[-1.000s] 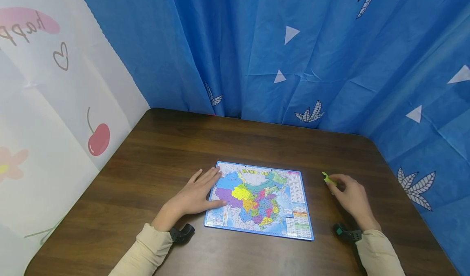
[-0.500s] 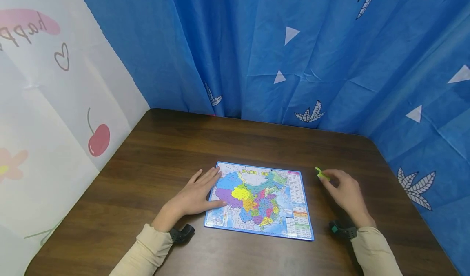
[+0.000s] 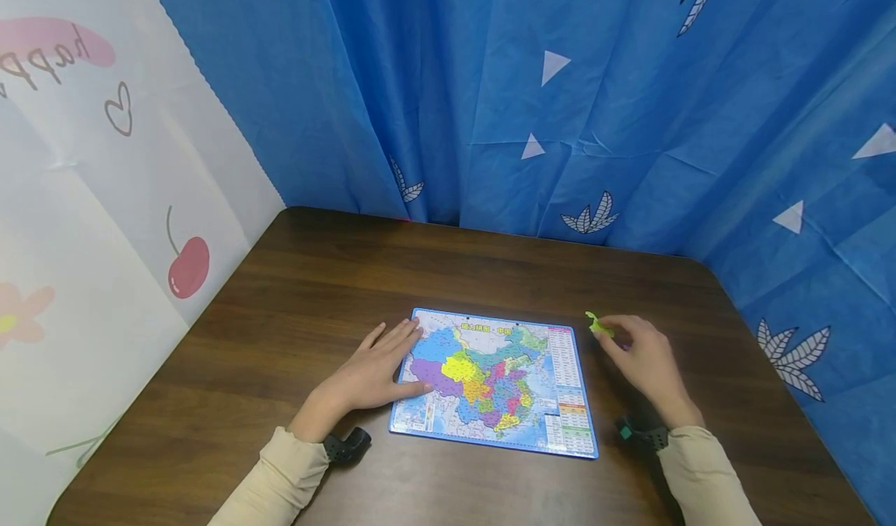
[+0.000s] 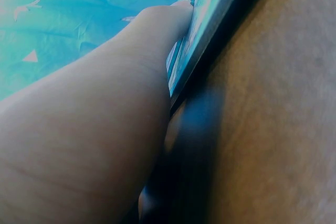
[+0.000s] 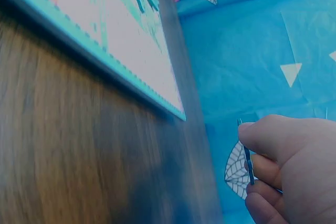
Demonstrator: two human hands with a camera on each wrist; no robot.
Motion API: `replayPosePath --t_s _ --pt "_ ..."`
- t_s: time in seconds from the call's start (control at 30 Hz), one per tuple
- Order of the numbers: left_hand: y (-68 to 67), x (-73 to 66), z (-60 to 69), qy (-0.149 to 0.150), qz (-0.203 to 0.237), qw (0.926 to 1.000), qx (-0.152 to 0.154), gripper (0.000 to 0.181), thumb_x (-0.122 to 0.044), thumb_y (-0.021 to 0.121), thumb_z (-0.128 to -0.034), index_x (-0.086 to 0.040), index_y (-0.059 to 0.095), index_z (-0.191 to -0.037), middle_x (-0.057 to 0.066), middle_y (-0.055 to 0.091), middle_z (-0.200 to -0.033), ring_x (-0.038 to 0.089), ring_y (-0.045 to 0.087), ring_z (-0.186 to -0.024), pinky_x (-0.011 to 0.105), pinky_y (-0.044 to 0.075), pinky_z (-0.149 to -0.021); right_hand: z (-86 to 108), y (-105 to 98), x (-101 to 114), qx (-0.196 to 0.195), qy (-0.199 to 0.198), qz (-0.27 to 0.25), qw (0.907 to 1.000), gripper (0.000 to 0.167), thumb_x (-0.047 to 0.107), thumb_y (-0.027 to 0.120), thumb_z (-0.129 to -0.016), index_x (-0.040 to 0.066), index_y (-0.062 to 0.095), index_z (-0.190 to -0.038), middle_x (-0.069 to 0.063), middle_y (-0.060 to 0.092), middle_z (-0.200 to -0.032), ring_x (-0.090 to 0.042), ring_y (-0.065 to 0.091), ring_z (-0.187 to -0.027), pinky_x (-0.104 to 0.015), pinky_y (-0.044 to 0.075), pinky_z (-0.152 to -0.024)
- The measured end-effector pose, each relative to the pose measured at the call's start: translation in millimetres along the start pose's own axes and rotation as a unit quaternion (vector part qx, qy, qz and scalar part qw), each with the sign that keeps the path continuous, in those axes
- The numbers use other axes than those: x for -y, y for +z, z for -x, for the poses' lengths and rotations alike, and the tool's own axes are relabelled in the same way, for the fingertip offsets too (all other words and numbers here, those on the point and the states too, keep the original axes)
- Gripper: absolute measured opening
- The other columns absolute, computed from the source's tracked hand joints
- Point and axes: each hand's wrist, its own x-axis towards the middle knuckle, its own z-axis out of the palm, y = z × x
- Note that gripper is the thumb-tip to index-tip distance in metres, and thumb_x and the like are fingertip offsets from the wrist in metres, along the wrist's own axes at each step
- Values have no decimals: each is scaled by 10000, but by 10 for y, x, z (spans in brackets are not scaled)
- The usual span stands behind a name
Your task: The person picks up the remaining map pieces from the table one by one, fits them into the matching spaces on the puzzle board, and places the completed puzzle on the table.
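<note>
A map puzzle board with a blue rim lies flat on the table, filled with many-coloured pieces; a pale gap shows in its upper middle. My left hand rests with straight fingers on the board's left edge, thumb on its surface. Off the board's upper right side, my right hand pinches a yellow-green puzzle piece between thumb and fingers. The right wrist view shows that thin piece edge-on, raised above the table. Only the thumb side of the left hand appears in the left wrist view.
The dark wooden table extends around the board. A blue curtain hangs along the back and right, and a white printed curtain along the left. Each wrist wears a black band.
My right hand has moved left and slightly away from me with the yellow-green puzzle piece, closer to the board. The left hand and the board have stayed still.
</note>
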Motion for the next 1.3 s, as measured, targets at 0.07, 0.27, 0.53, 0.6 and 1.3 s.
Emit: replayPosePath --t_s 0.07,0.27,0.53,0.6,1.3 --pt "1 0 0 6 15 10000 -5 974 -717 590 -906 -138 302 -1635 49 171 -1728 234 133 -1607 536 41 -1295 -7 12 33 15 -28 -18 10000 325 178 751 -951 36 687 -1236 -222 674 -1218 -398 647 -1071 -601 581 -886" --pt "-3 -5 3 1 37 10000 7 977 -716 593 -906 -136 298 -1636 46 163 -1729 230 128 -1607 531 38 -1295 -29 69 100 -21 -205 -71 9998 336 161 773 -932 44 699 -1238 -203 689 -1225 -379 644 -1079 -587 584 -893" --pt "0 -5 -5 4 21 10000 43 983 -718 591 -905 -137 291 -1638 44 159 -1730 227 124 -1608 529 40 -1296 -51 142 187 101 -274 -114 9995 326 204 767 -940 78 709 -1235 -173 688 -1261 -363 656 -1083 -566 589 -901" --pt "2 -3 -6 6 16 10000 47 984 -719 590 -905 -136 291 -1638 44 159 -1730 227 124 -1608 529 40 -1296 -58 161 207 107 -316 -109 9994 319 202 770 -938 81 714 -1228 -169 690 -1259 -359 660 -1077 -562 592 -896" --pt "7 11 -5 21 21 10000 -36 985 -730 583 -899 -138 302 -1635 45 185 -1726 234 138 -1606 534 44 -1295 -71 345 420 299 -681 -172 9971 302 183 803 -907 88 738 -1186 -135 719 -1175 -319 645 -1022 -540 587 -883"
